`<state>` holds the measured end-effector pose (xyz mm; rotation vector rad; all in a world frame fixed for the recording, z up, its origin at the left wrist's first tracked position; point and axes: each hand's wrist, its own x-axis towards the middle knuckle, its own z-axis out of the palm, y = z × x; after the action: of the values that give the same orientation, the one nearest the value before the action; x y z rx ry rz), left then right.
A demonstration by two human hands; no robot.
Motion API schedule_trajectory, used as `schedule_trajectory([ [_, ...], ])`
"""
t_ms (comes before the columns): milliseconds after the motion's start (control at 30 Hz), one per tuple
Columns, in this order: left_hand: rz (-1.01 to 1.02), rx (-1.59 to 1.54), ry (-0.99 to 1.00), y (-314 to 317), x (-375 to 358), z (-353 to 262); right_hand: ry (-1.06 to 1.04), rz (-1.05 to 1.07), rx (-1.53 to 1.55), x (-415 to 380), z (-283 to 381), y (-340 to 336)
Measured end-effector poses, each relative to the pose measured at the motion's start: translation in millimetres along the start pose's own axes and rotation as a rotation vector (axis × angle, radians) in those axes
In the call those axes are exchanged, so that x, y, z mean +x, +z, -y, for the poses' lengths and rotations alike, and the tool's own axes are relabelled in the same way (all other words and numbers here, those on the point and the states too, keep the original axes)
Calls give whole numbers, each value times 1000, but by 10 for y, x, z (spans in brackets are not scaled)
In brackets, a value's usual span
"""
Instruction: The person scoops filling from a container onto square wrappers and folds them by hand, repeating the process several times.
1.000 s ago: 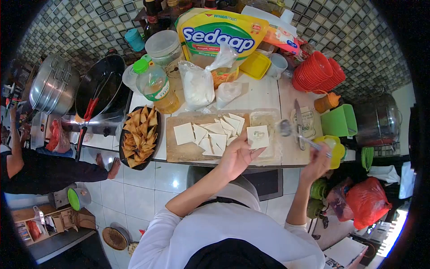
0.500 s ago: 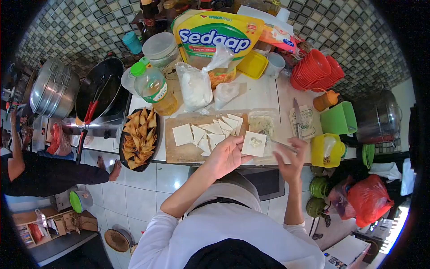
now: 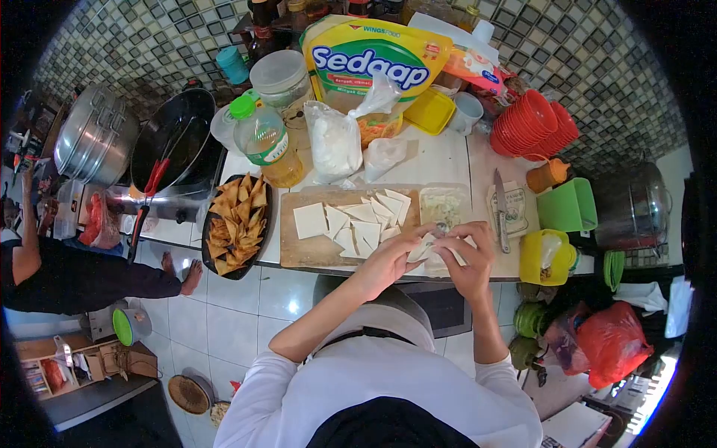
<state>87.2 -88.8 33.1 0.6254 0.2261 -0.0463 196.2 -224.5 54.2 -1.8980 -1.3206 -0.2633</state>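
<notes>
My left hand and my right hand meet at the counter's front edge. Between their fingertips is a white square pastry wrapper, partly hidden and being folded. Both hands are closed on it. Just beyond them stands a clear plastic tub of pale filling, with a spoon whose end shows in it. Left of the hands, a wooden cutting board carries more wrapper squares and several folded white triangles.
A black dish of brown fried triangles stands left of the board. Behind are an oil bottle and a bag of white powder. A knife lies right of the tub. Another person stands at far left, near a wok.
My right hand has let go of the spoon and come left to the wrapper. The wrapper, flat with filling on it before, is now folded between both hands.
</notes>
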Motion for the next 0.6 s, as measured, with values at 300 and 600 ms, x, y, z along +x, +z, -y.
schedule_trajectory([
  [300,50,344,122,-36,42,10,166,-15,109,51,53,56],
  [600,-30,310,122,-93,58,-65,469,-41,519,-32,74,126],
])
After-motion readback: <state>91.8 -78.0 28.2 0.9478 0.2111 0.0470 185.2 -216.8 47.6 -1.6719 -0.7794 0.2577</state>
